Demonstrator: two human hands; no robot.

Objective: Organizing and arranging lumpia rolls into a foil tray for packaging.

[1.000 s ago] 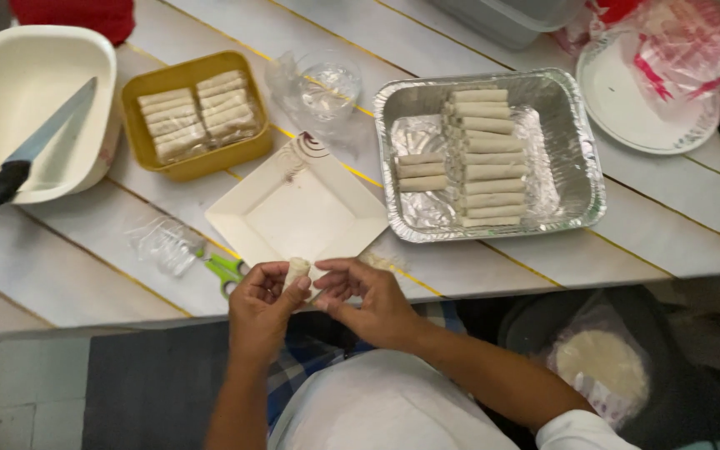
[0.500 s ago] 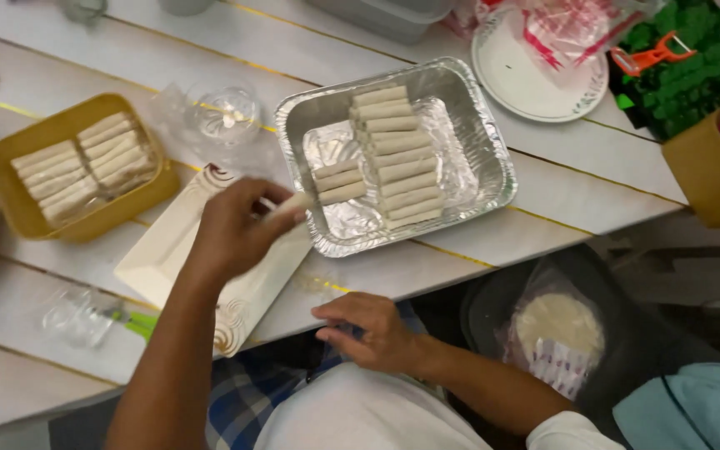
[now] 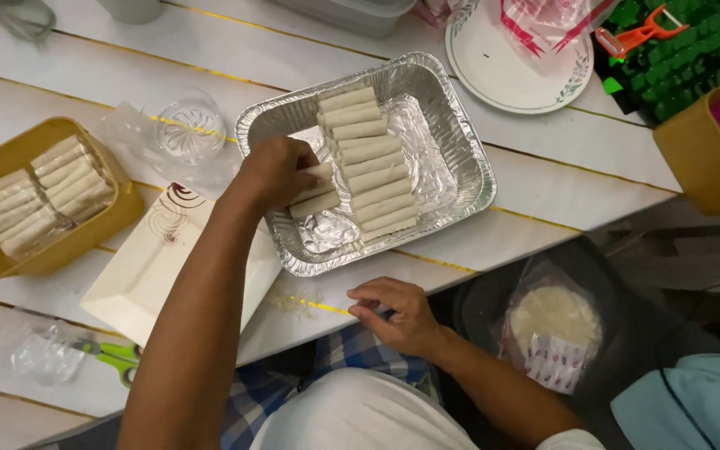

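Fingers point(image 3: 306, 171) of left hand point(image 3: 275, 171) on three short rolls point(image 3: 317, 193), foil tray point(image 3: 460, 158).

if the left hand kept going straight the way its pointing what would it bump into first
The left hand reaches into the foil tray, pointing right at a short row of rolls it already touches. Going straight on, it would probably meet the long column of rolls first, then the tray's far wall, though depth is unclear.

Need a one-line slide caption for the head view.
Left hand sets a pale roll in the foil tray beside a row of rolls; right hand rests at the table edge.
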